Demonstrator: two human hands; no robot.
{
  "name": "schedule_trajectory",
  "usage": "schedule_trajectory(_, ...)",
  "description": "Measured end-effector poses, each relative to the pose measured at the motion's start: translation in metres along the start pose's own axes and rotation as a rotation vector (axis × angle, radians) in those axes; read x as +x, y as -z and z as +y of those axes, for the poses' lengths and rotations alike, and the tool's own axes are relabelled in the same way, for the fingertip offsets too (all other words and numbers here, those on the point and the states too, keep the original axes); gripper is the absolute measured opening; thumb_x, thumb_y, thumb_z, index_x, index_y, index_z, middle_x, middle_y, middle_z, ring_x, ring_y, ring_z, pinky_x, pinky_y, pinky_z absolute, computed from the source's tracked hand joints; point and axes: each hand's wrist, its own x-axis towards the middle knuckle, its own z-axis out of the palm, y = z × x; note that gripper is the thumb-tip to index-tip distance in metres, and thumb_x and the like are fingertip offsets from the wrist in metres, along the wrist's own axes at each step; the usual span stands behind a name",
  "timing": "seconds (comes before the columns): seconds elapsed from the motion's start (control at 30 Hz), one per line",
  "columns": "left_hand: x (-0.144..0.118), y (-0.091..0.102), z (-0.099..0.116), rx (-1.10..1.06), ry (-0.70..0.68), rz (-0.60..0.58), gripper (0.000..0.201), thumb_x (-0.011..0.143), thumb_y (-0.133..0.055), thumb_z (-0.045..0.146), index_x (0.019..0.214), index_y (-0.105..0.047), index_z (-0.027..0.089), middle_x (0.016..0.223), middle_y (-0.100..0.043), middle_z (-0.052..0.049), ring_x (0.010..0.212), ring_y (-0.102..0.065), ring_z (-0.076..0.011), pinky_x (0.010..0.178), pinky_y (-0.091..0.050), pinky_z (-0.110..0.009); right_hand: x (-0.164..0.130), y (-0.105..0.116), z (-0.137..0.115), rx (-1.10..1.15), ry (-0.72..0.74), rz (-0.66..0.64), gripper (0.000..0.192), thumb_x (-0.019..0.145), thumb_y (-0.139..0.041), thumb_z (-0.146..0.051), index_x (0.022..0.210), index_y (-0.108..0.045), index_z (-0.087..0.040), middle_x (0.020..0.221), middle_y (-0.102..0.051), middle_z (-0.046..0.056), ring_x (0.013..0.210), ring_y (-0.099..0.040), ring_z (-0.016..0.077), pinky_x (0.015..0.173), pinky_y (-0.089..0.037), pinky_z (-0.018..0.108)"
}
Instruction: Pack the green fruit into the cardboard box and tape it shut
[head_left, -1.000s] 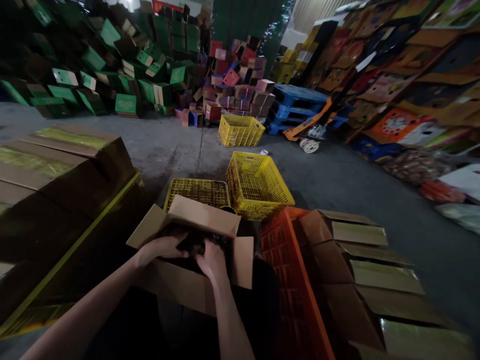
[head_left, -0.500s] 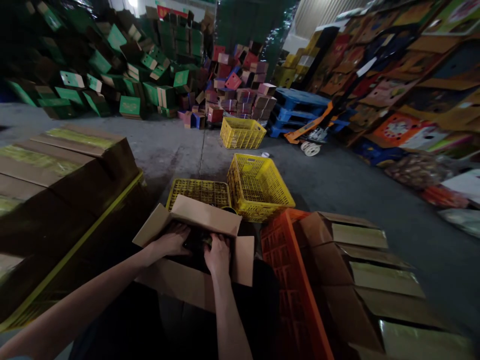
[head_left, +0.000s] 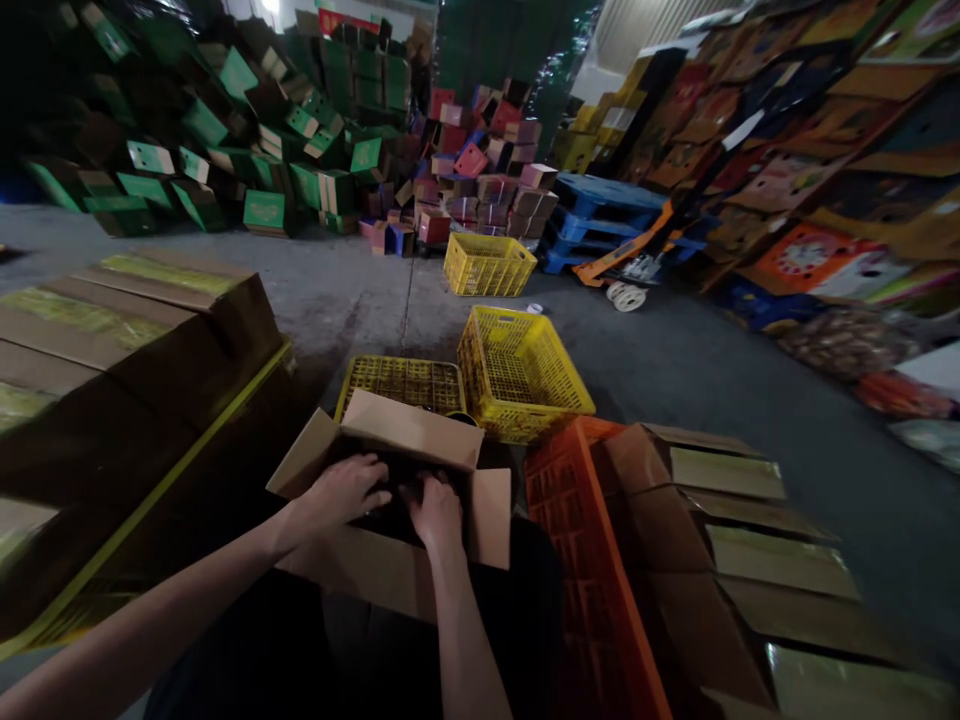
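A cardboard box (head_left: 409, 435) stands in front of me with its flaps folded outward, and its inside is very dark. Over the left part of its opening is my left hand (head_left: 347, 487), fingers bent but apart, with nothing visible in them. My right hand (head_left: 439, 508) reaches down into the right part, beside the right flap. Its fingertips disappear into the shadow, so I cannot make out whether they hold anything. The contents under both hands are too dark to name.
Beyond the box sit a yellow crate (head_left: 525, 375) and an upturned-looking yellow crate (head_left: 405, 383). Taped cartons (head_left: 135, 320) stand on my left. At right, an orange crate (head_left: 574, 500) adjoins more taped cartons (head_left: 727, 520). Farther off are a yellow crate (head_left: 489, 265) and a pallet jack (head_left: 626, 255).
My left hand has lifted slightly and shifted right, its fingers more visible above the opening. The right hand stays in the box; a greenish bit beside it no longer shows. The view shifted slightly.
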Motion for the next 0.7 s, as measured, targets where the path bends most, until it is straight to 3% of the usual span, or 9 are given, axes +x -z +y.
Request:
schedule_trajectory(0.1,-0.007,-0.01,-0.007,-0.117,0.01,-0.094,0.019,0.083,-0.067,0.037,0.095,-0.074,0.024,0.093,-0.073,-0.007,0.091,-0.068,-0.0297,0.085,-0.048,-0.037,0.0,-0.002,0.001,-0.032,0.036,-0.063,0.033,0.088,-0.068,-0.033,0.119,-0.067,-0.021,0.126,-0.065,0.015,0.111,-0.065,0.0303,0.083,-0.05,0.035)
schedule_trajectory(0.2,-0.007,-0.014,-0.014,-0.13,0.081,-0.044,0.015,0.082,-0.062,0.026,0.088,-0.075,0.023,0.087,-0.073,-0.008,0.088,-0.068,-0.0302,0.083,-0.048,-0.037,0.0,-0.003,0.001,-0.052,0.039,-0.066,0.028,0.089,-0.064,-0.022,0.117,-0.068,-0.022,0.125,-0.066,0.014,0.113,-0.064,0.0294,0.085,-0.05,0.034)
schedule_trajectory(0.33,-0.012,-0.003,-0.014,-0.135,0.064,0.003,0.022,0.086,-0.06,0.03,0.101,-0.074,0.023,0.105,-0.073,-0.01,0.1,-0.066,-0.029,0.091,-0.047,-0.036,0.002,-0.003,0.002,-0.022,0.027,-0.023,0.027,0.092,-0.056,-0.016,0.115,-0.07,-0.02,0.118,-0.069,0.014,0.108,-0.067,0.0285,0.083,-0.051,0.034)
schedule_trajectory(0.4,-0.015,0.002,-0.011,-0.183,0.01,-0.036,0.029,0.086,-0.062,0.037,0.11,-0.073,0.025,0.115,-0.072,-0.009,0.107,-0.065,-0.0285,0.096,-0.046,-0.036,0.005,-0.004,0.003,0.027,0.043,0.0,0.027,0.095,-0.052,-0.016,0.115,-0.07,-0.019,0.114,-0.071,0.014,0.104,-0.069,0.0272,0.085,-0.052,0.034)
schedule_trajectory(0.53,-0.01,-0.001,-0.008,-0.195,-0.006,-0.182,0.038,0.079,-0.069,0.035,0.116,-0.073,0.027,0.117,-0.074,-0.006,0.111,-0.066,-0.0293,0.097,-0.048,-0.036,0.011,-0.002,0.005,0.206,0.101,0.115,0.036,0.094,-0.042,-0.009,0.114,-0.07,-0.017,0.111,-0.072,0.012,0.104,-0.069,0.024,0.093,-0.05,0.033)
schedule_trajectory(0.7,0.007,-0.01,-0.001,-0.025,0.055,-0.198,0.031,0.08,-0.063,0.02,0.109,-0.074,0.019,0.108,-0.075,-0.015,0.104,-0.069,-0.0338,0.09,-0.05,-0.039,0.006,0.007,0.011,0.643,0.173,0.331,0.036,0.098,-0.037,-0.02,0.114,-0.069,-0.016,0.111,-0.073,0.012,0.103,-0.069,0.0217,0.096,-0.052,0.036)
